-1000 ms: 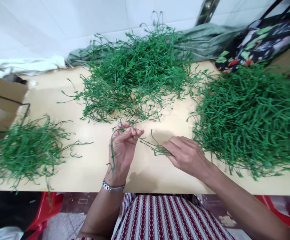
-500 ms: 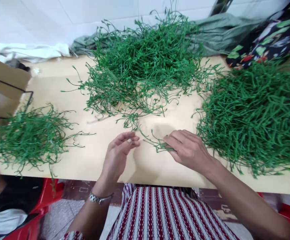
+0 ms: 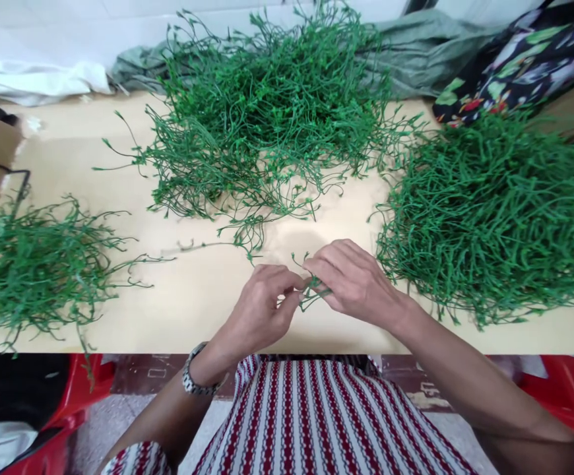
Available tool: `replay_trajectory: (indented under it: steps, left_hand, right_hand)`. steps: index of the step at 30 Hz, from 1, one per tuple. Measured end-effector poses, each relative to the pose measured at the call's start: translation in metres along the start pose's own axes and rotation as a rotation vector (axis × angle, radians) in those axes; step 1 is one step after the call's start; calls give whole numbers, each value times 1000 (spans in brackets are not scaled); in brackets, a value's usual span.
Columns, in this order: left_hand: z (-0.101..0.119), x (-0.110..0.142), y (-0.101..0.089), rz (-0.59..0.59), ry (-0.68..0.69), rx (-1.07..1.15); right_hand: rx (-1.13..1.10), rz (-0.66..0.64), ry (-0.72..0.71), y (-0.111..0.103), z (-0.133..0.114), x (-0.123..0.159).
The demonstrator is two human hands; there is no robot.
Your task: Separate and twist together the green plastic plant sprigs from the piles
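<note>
Over the tabletop point(image 3: 208, 316), the left hand point(image 3: 267, 305) and right hand point(image 3: 353, 280) each had a pinching grip on the small green stems point(image 3: 311, 290) between them, whose thin strands could have snapped or tangled if tugged apart too hard.

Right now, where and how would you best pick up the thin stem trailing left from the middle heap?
Probably pinch the stem mid-length, crosswise from above: it lies roughly sideways along the table, sticking out from the tangled middle heap.
</note>
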State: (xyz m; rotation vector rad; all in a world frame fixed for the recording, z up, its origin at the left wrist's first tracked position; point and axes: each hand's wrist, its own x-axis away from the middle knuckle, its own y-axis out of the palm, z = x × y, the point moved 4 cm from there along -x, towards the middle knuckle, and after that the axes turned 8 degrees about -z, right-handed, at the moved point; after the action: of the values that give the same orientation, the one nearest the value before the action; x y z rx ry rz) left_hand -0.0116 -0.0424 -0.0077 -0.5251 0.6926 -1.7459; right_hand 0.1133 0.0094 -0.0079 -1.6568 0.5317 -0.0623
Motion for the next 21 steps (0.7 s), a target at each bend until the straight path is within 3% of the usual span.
replay_trajectory:
  steps: [4,7,12,15,21]
  left_hand:
    - [-3,-1,5,56,-54,69]
    - [-6,-1,3,121,-144,246]
    - [-12,0,2,159,-290,510]
    - [-13,1,3,169,-282,567]
    - [-10,1,3,186,-198,513]
  right_hand:
    - [-52,-43,25,0,2,1]
    - [-132,-54,-3,-2,3,4]
    - [-348,149,1,-4,7,12]
    - [-470,246,48,-3,8,13]
    - [-452,253,107,1,7,6]
